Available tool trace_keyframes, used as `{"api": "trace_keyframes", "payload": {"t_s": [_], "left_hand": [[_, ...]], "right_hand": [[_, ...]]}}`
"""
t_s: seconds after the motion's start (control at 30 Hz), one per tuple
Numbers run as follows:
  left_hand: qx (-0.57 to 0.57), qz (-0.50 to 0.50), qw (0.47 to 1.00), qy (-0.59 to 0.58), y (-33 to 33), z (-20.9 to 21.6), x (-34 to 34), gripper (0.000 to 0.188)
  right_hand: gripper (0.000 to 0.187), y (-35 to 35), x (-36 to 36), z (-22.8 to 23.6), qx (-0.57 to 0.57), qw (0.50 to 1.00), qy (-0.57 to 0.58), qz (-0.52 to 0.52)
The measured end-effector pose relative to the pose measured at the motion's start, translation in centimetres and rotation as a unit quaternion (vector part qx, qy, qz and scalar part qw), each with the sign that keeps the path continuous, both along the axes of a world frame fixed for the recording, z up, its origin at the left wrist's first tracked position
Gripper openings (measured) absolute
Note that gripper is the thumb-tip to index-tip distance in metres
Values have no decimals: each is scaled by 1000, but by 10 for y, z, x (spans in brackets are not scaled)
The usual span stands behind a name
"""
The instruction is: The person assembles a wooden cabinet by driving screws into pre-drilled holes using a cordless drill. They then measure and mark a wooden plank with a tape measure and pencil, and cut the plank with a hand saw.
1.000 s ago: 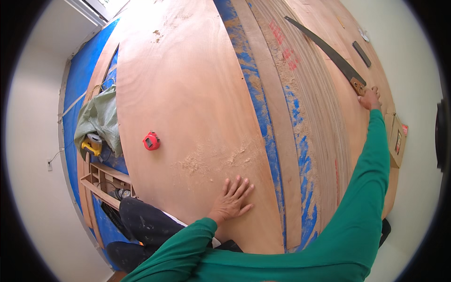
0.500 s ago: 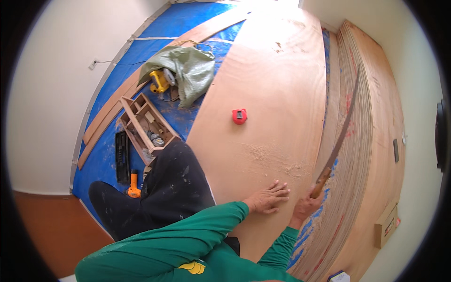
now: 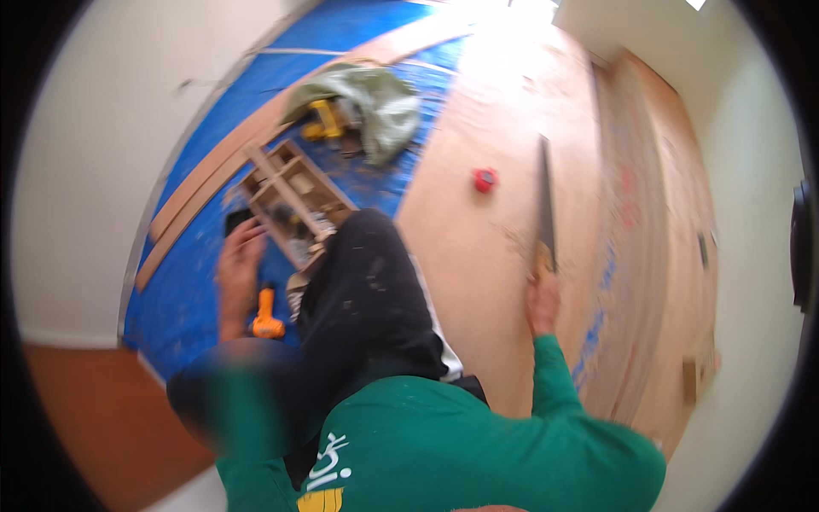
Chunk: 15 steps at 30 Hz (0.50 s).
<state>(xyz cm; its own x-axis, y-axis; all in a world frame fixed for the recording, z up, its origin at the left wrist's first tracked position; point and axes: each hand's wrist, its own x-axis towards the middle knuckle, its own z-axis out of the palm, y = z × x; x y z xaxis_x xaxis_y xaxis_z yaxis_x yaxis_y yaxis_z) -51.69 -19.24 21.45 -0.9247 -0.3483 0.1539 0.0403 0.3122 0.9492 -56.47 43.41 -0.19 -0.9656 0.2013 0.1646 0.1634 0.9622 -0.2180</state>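
Shifted left since the earlier frame, the right hand [image 3: 543, 302] grips the saw [image 3: 547, 200], which points far over the plywood sheet [image 3: 478, 256]; the left hand [image 3: 240, 260], grip too blurred to tell, is well left, beside the wooden toolbox [image 3: 284, 190].

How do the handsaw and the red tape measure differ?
The handsaw is long and narrow; the tape measure is compact and rounded. The handsaw's blade is dark; the tape measure is red. The right hand grips the handsaw; no hand touches the tape measure. Both appear against the same plywood sheet.
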Motion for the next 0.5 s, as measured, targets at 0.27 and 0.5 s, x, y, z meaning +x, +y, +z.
{"api": "trace_keyframes", "payload": {"t_s": [0.27, 0.5], "left_hand": [[-53, -19, 995, 87, 63, 47, -10, 36], [-184, -597, 779, -49, 393, 24, -58, 70]], "right_hand": [[57, -5, -4, 31, -40, 998, 47, 24], [75, 294, 12, 57, 210, 905, 92, -359]]}}
